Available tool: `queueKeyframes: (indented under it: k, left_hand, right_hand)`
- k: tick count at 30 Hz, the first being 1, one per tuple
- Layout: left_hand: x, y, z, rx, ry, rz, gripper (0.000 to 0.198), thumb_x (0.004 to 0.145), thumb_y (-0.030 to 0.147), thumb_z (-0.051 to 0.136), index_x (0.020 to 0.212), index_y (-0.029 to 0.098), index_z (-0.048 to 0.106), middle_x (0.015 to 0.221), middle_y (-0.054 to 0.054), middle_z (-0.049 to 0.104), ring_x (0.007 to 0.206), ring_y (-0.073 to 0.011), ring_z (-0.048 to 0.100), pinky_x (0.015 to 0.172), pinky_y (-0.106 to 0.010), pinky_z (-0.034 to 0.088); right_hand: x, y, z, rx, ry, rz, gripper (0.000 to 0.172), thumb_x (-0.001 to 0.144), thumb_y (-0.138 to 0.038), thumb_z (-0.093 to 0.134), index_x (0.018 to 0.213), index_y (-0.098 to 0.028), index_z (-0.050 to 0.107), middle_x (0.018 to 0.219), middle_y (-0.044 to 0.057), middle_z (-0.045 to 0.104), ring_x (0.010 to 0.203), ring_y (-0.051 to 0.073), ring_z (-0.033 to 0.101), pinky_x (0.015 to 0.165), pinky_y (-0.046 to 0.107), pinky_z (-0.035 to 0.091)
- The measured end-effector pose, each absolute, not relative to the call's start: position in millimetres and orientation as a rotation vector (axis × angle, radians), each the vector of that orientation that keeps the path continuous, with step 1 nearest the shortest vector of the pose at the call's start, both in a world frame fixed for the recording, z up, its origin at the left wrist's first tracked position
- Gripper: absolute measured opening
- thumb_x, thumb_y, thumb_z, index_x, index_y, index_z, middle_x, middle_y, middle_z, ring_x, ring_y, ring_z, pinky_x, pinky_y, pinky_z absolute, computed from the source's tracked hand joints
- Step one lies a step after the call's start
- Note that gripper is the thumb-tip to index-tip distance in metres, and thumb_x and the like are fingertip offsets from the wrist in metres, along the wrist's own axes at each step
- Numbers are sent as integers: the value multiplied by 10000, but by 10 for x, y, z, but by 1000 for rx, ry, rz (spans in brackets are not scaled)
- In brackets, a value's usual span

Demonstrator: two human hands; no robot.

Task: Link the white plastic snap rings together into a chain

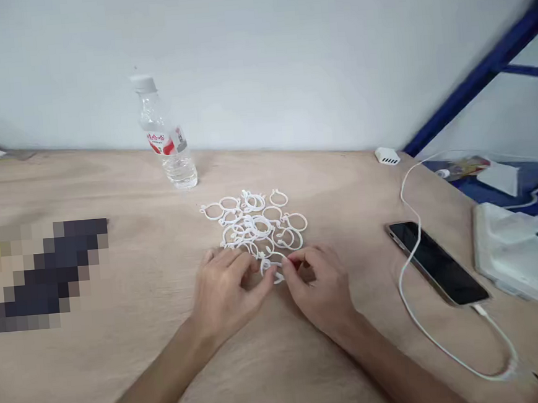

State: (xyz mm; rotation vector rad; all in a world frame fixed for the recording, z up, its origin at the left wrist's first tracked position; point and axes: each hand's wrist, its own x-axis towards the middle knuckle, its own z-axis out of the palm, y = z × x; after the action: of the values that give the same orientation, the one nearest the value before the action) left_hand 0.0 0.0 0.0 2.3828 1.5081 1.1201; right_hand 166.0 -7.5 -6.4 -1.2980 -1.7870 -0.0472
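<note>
A loose pile of several white plastic curtain rings lies on the wooden table, many of them overlapping and each with a small loop on its rim. At the near edge of the pile, my right hand pinches one white curtain ring between thumb and index finger. My left hand rests at the pile's lower left, its fingers bent over the rings and its thumb stretched toward the ring by my right hand. A gap shows between the left thumb and index finger. The left fingertips are partly hidden.
Behind the pile a clear water bottle stands near the wall. To the right are a phone with a white cable, a white power strip and a small white vented block. A pixelated dark object lies left.
</note>
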Motion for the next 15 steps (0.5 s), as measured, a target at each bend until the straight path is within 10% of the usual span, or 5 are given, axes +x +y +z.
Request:
queueKeyframes:
  k: [15]
  left_hand:
    - [-84, 47, 48, 1983, 1561, 1093, 296, 904, 261, 545, 636, 168, 629, 560, 46, 592, 538, -96, 472, 642, -270, 366]
  right_hand:
    - [1609, -110, 18, -1172, -2033, 315, 54, 757, -185, 654, 719, -195, 616, 688, 17, 655, 746, 198, 546, 733, 376, 424]
